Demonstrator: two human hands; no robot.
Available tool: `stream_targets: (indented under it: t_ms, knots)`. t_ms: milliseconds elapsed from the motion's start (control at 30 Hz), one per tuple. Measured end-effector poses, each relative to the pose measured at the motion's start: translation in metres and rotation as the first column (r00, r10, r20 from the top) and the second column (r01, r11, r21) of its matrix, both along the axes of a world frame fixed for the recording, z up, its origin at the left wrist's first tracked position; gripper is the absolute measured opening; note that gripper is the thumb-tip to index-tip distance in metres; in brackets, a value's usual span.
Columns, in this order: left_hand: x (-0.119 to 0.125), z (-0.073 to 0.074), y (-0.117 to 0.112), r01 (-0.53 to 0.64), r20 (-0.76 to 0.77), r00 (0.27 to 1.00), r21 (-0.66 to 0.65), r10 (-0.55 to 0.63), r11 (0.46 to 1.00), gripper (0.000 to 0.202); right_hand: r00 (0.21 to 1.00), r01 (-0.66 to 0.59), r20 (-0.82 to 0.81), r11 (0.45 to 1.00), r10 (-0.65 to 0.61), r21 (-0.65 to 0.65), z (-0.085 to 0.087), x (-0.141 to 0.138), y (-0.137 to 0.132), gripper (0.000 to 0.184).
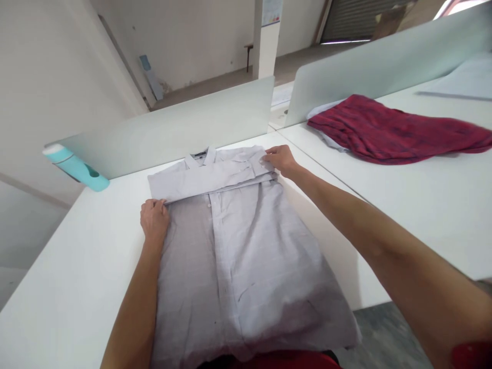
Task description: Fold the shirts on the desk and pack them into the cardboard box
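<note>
A light grey button-up shirt point(246, 246) lies front up on the white table, its collar toward the low partition and its hem at my body. Its sleeves are laid across the chest, just below the collar. My left hand point(154, 218) pinches the shirt's edge at the left, by the fold of the sleeve. At the right shoulder, my right hand point(282, 160) has its fingers closed on the cuff end of a sleeve. Some creases run down the shirt's right half.
A turquoise bottle-like holder point(79, 168) stands at the table's far left corner, against the frosted partition point(184, 136). Dark red clothing point(395, 130) lies heaped on the adjoining table at the right, over something pale. The white table point(84, 256) ends at the lower right, above a grey floor.
</note>
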State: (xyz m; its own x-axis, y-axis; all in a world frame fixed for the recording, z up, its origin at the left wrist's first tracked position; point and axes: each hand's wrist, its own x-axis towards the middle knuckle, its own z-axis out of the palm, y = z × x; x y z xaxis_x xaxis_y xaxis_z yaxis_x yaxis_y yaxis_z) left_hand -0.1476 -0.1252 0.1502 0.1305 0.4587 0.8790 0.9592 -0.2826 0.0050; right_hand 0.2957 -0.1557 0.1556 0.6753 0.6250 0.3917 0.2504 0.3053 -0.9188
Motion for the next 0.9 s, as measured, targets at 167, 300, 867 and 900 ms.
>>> stream_targets:
  t_ms: [167,300,867,900]
  knots:
    - [0.001,0.002,-0.003,-0.007,0.057,0.998,-0.013,0.008,1.0,0.036,0.999,0.043,0.024,0.999,-0.042,-0.019,-0.001,-0.004,-0.004,0.023]
    - [0.002,0.003,-0.006,-0.026,0.092,0.995,-0.018,0.028,0.999,0.036,0.998,0.038,0.05,0.999,-0.038,0.015,0.007,-0.004,-0.006,0.024]
    - [0.0,0.004,-0.004,-0.045,0.185,0.981,-0.042,0.052,0.998,0.036,0.996,-0.069,0.052,0.998,0.07,-0.01,0.005,0.004,-0.019,0.019]
    - [-0.001,0.005,-0.003,-0.035,0.218,0.975,-0.033,0.041,0.999,0.036,0.996,-0.068,0.058,0.998,0.068,-0.008,0.006,0.002,-0.017,0.021]
